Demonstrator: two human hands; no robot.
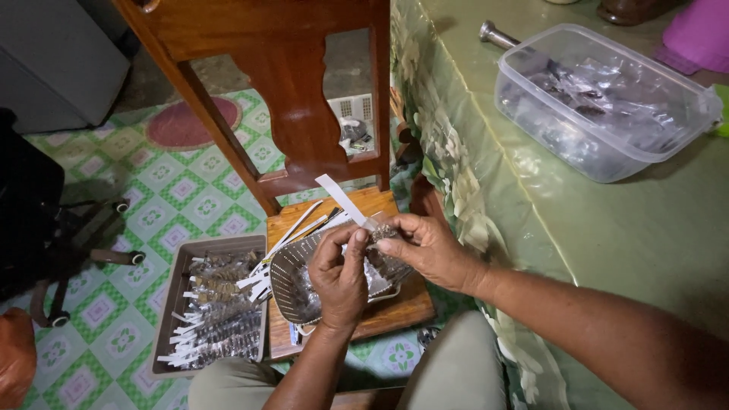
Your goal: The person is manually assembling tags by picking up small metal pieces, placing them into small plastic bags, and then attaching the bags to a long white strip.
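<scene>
Far left: a dark rolling chair base [83, 250] on the green patterned floor [163, 190]. Next, a brown rectangular tray [171, 304] on the floor, packed with rows of small dark wrapped bundles [216, 319] with white strips sticking out. Right of it the wooden chair [304, 114], its seat carrying a pile of loose white paper strips [285, 250] and a small woven basket [292, 285] with more wrapped pieces inside. The left hand [339, 277] is above the basket, its fingers [334, 247] curled and pinched together on a small dark bundle [383, 231]. The right hand [429, 250] meets it from the right, fingers clamped on the same bundle, thumb on top; a long white strip [342, 199] runs up-left from the bundle. So the bundle sits between both hands, just above the basket's right rim. Further right, a tabletop with a green floral cloth [607, 228]. On it, a clear plastic container [604, 102] with shiny wrapped pieces, a metal pestle-like rod [495, 34] just behind it.
</scene>
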